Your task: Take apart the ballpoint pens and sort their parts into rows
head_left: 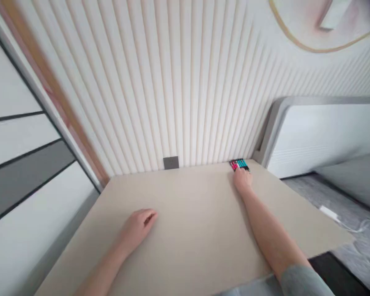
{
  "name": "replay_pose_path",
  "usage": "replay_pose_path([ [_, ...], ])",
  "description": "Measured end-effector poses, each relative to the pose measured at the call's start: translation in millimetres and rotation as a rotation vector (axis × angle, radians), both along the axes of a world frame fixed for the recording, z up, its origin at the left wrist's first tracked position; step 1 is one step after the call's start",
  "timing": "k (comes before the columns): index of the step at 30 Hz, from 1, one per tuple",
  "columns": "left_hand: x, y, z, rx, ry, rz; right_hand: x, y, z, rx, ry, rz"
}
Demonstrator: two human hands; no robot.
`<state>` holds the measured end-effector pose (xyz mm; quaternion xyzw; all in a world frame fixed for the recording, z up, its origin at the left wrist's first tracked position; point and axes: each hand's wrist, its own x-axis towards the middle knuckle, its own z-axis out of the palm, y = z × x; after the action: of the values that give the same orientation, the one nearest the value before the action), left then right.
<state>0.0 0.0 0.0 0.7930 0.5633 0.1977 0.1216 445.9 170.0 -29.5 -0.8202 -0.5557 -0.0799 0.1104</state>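
Note:
At the far right of the table [191, 209], against the ribbed wall, lies a small dark case [246, 167] with several slim red and teal sticks [241, 162] in a row. They are too small to name surely. My right hand [243, 180] reaches to the near edge of this case, its fingers bent and drawn together at the sticks. The fingertips are hidden, so what they pinch cannot be made out. My left hand [142, 221] rests on the tabletop at the left, loosely curled, thumb against the fingers, with nothing visible in it.
A dark grey square plate [171, 163] sits at the table's back edge by the ribbed wall [172, 82]. White drawers [24, 176] stand at the left. To the right are a bed headboard [314, 135] and a white power strip [328, 213] with a cable, below table height.

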Motion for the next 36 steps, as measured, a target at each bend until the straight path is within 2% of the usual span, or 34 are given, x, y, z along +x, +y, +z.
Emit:
replay_pose_path([
  [12, 4.2, -2.8, 9.8, -0.012, 0.034, 0.000, 2.5, 0.3, 2.2, -0.008, 0.019, -0.021],
  [26, 2.4, -1.3, 5.6, 0.007, 0.025, -0.004, 8.7, 1.8, -1.8, -0.002, 0.043, -0.006],
  [36, 3.7, -2.8, 9.2, -0.003, 0.010, -0.007, 6.7, 5.4, -9.1, 0.093, 0.012, 0.050],
])
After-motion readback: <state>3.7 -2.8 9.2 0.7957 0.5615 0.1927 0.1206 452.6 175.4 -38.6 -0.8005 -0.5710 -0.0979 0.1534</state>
